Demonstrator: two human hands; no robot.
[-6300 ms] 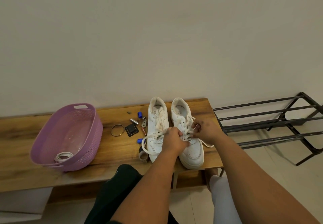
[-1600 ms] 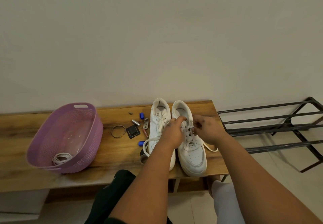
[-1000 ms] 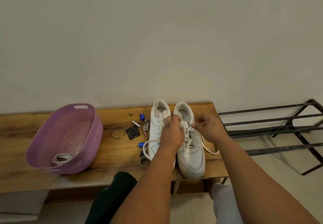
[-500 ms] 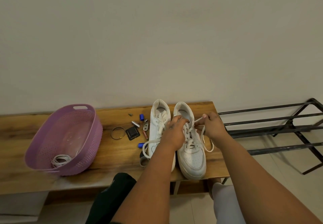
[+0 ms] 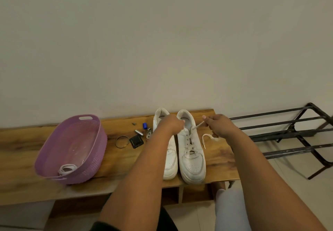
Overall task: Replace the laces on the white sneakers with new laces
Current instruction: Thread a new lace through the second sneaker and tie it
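Two white sneakers stand side by side on the wooden bench (image 5: 221,160), toes toward me. My left hand (image 5: 169,124) grips the collar of the right sneaker (image 5: 191,155) near its top eyelets and partly hides the left sneaker (image 5: 170,158). My right hand (image 5: 219,125) pinches the white lace (image 5: 197,126) and holds it taut to the right of the top eyelet. The lace's free end (image 5: 205,137) curls on the bench below that hand. A coiled white lace (image 5: 67,169) lies in the purple basket (image 5: 95,155).
Between basket and sneakers lie small items: a metal ring (image 5: 122,141), a black square object (image 5: 136,141), a silver cylinder (image 5: 139,132) and a blue cap (image 5: 145,125). A black metal shoe rack (image 5: 288,133) stands on the floor to the right. A plain wall rises behind the bench.
My right hand has drawn the lace out rightward from the right sneaker's upper eyelets. My left hand moved up from the lower laces to the collar. The view shifted slightly.
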